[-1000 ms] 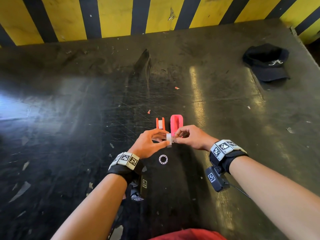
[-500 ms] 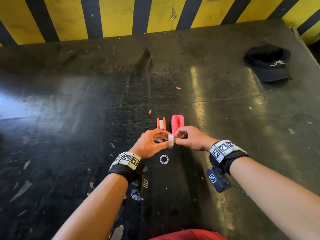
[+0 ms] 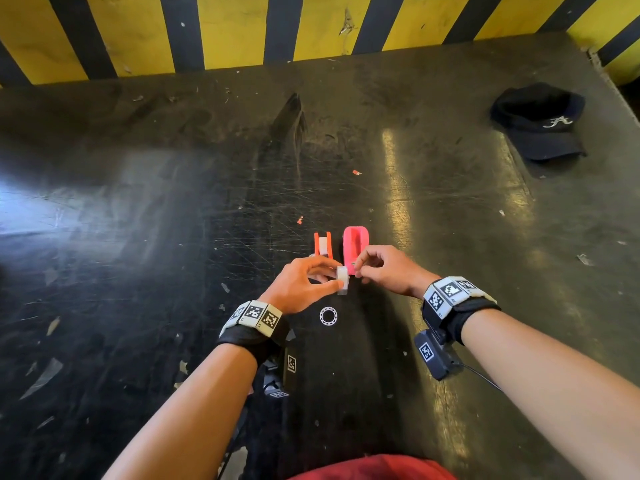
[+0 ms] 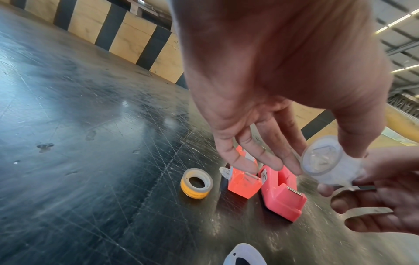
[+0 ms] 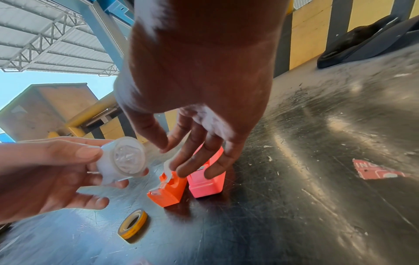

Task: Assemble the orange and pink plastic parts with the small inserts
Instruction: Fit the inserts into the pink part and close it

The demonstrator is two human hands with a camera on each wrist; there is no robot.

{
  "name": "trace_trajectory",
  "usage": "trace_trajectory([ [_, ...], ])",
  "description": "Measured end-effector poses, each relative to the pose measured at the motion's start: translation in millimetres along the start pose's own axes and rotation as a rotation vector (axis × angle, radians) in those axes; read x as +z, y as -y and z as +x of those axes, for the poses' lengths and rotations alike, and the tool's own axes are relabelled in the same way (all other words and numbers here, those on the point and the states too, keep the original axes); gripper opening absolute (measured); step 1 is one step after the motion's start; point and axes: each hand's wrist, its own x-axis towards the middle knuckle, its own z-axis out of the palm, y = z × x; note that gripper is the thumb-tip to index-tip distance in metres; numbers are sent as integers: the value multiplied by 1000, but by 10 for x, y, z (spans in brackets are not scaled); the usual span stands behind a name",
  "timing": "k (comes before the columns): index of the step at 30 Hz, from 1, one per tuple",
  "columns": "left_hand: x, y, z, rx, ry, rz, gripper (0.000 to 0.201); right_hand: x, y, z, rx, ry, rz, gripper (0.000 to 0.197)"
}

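An orange tape dispenser (image 3: 323, 245) with a white roll inside and an empty pink dispenser (image 3: 355, 242) stand side by side on the dark table (image 3: 173, 237). Just in front of them my left hand (image 3: 337, 277) pinches a small clear, wrapped tape roll (image 3: 342, 278) (image 4: 322, 157) (image 5: 123, 157) between thumb and fingers, above the table. My right hand (image 3: 360, 270) hovers beside the roll with fingers loosely curled and holds nothing that shows. A yellowish tape roll (image 4: 196, 182) (image 5: 133, 224) lies left of the orange dispenser (image 4: 243, 184). A white ring (image 3: 328, 315) lies near my left wrist.
A black cap (image 3: 540, 121) lies at the table's far right. A yellow and black striped wall (image 3: 311, 26) borders the far edge. Small scraps, including a red paper piece (image 5: 376, 170), are scattered over the scratched surface.
Both hands were on the clear roll. Now my right hand has drawn a little to the right, off the roll, and my left hand holds it alone.
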Motion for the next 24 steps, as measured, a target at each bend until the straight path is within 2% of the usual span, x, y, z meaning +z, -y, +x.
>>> trace_trajectory([
  [3,-36,-31,30,2,-32,8,35,-62,-92,95,-3,-140,-133,24],
  [4,-50,-37,51,1,-46,2,33,-84,-123,134,10,-143,-166,39],
  [7,-103,-53,131,7,-65,-37,32,-128,-202,269,51,-52,-336,103],
  [8,-121,-48,163,14,-71,-46,33,-131,-214,313,59,-24,-386,120],
  [10,-161,-54,223,28,-84,-41,33,-118,-238,409,56,14,-487,138],
  [13,-205,-75,309,25,-92,-40,32,-64,-240,520,44,19,-609,143],
  [18,-227,-90,413,26,-81,-24,36,-4,-259,591,25,-77,-583,124],
  [24,-211,-144,443,60,-35,24,36,38,-306,373,-164,-104,-460,121],
])
